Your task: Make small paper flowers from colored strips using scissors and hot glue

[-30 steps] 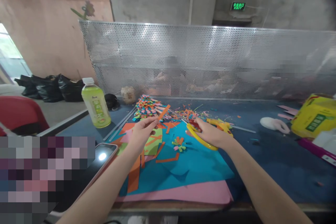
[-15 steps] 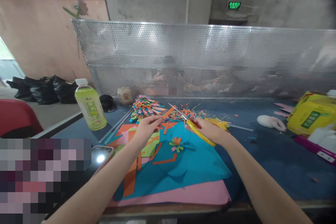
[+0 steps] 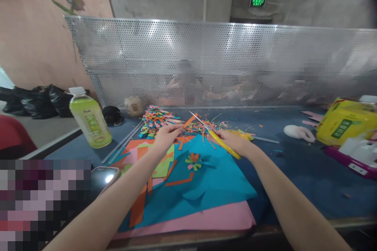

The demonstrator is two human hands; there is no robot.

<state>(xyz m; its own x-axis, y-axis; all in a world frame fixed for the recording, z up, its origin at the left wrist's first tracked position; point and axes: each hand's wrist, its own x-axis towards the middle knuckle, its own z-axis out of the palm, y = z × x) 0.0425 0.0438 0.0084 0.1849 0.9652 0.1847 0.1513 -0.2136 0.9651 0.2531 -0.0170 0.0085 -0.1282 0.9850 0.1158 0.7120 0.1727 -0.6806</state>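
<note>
My left hand (image 3: 167, 138) pinches an orange paper strip (image 3: 190, 120), which points up and to the right. In my right hand (image 3: 235, 141) is a pair of yellow-handled scissors (image 3: 223, 143), its blades reaching up-left close to the strip's far end. Whether the blades touch the strip, I cannot tell. Below both hands lies a blue paper sheet (image 3: 218, 188) over a pink sheet (image 3: 206, 219). On the blue sheet sit a small cluster of folded paper pieces (image 3: 193, 161) and a bent orange strip (image 3: 178, 182). Green paper (image 3: 166, 162) and more orange strips lie at left.
A heap of colourful paper pieces (image 3: 156, 120) stands beyond my left hand, with scraps around it. A green drink bottle (image 3: 91, 119) and a phone (image 3: 103, 176) are at left. Right are a white glue-like roll (image 3: 297, 132) and a yellow pack (image 3: 344, 121). A perforated metal screen (image 3: 147, 62) closes the back.
The whole view has shifted slightly, with things sitting a little further left. The scissors and orange strip stay in my hands, with the blades close to the strip.
</note>
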